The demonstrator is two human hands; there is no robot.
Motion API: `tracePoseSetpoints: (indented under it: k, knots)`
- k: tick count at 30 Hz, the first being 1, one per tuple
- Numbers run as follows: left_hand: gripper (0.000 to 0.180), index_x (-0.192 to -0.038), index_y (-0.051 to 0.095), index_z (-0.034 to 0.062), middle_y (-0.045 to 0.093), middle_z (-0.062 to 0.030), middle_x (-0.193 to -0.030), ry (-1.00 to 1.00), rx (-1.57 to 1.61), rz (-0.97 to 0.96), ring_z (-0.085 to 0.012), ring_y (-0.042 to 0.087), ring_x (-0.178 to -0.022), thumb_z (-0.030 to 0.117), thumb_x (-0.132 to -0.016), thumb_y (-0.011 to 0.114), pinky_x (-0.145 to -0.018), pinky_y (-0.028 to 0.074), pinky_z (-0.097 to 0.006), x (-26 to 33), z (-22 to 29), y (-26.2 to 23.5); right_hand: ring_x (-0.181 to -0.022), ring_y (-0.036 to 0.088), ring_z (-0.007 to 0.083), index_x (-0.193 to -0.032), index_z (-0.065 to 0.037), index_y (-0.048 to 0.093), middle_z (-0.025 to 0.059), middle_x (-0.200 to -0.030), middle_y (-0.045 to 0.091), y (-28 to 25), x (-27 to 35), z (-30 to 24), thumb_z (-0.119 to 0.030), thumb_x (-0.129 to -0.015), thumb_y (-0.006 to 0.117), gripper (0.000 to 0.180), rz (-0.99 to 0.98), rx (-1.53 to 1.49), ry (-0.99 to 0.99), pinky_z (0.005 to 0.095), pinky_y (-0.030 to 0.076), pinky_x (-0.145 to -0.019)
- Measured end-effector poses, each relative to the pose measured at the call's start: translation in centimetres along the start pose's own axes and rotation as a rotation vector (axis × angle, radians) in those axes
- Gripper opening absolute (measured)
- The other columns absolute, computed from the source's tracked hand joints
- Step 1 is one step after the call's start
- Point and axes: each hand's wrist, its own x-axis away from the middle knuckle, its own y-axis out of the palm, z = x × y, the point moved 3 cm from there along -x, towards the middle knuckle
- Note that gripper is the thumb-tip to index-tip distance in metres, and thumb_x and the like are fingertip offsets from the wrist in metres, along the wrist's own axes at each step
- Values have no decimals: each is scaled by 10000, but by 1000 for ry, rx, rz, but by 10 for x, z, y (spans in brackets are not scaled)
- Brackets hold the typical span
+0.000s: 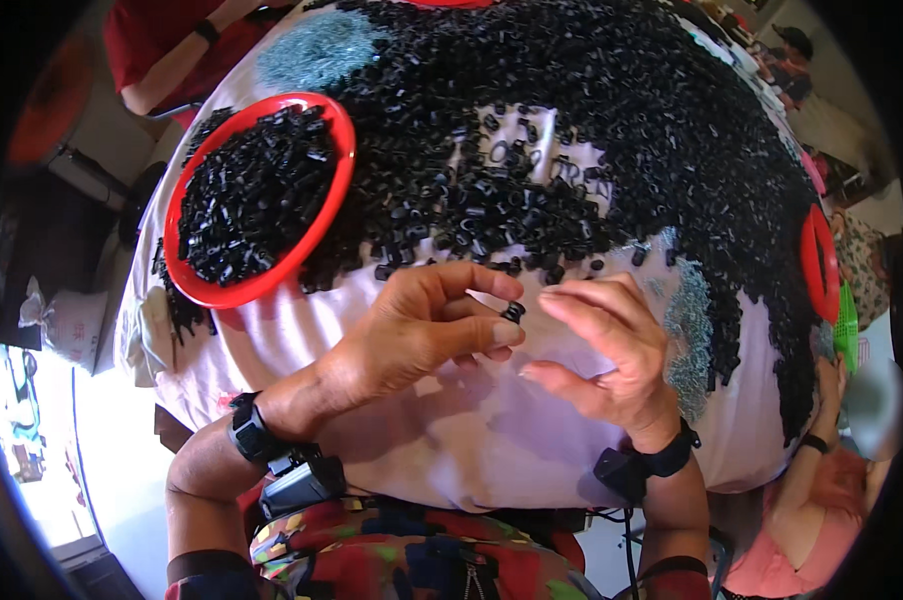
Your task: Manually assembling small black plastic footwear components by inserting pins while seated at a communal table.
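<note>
Between the thumb and fingers of my left hand [412, 325] is a small black ring-shaped part [513, 312], pinched at the fingertips. Just to its right, my right hand [612, 355] has its thumb and fingers spread apart, with nothing visible between them. Both hands hover over the near part of the pale cloth [452, 440]. Past my fingers lies a wide heap of small black parts [532, 215], mostly short hollow pieces.
A red round tray [344, 190] piled with longer black parts stands at the left. Silvery small metal pieces form a heap at the far left [322, 50] and another at the right [690, 350]. Other people's arms [177, 65] reach the table's left and right edges.
</note>
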Motion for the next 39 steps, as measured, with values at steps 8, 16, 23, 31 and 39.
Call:
tracePoseSetpoints:
  k: [8,16,23,31,39]
  knots:
    - [394,-1327,592,-22,726,10,-893,19,-62,-55,-27,629,-759,154,-998,718,-648,490,-198,-22,-18,15,-904,650,265,-1189,-58,756,86,-1066,698,5,8,8,-79,-650,911,562,1,-1,45,369,551,-784]
    - [349,-1272,684,15,720,5,-954,9,32,-29,-66,668,-892,282,-1049,662,-749,565,-223,-17,-15,16,-904,651,266,-1183,-60,763,90,-1069,706,1,7,9,-65,-653,905,549,2,-23,72,365,551,-787]
    - [309,-1185,733,18,744,-28,-970,-47,-40,-97,-73,677,-877,286,-1043,673,-737,570,-229,-15,-18,20,-887,658,274,-1155,-45,765,96,-1055,715,5,8,5,-70,-654,906,521,-19,7,21,364,571,-756]
    - [240,-1092,726,64,770,-59,-1013,164,-112,247,-116,725,-851,281,-1018,656,-641,484,-222,9,13,-18,-751,694,245,-1109,-4,748,124,-905,744,-18,12,17,-85,-890,761,233,144,-88,412,362,564,-710]
    - [322,-1267,639,-33,732,-173,-1198,292,451,564,-169,757,-883,197,-1042,647,-643,581,-201,48,31,-144,-794,695,308,-992,-22,765,132,-910,750,-9,16,44,-36,-867,751,126,83,105,330,377,553,-720]
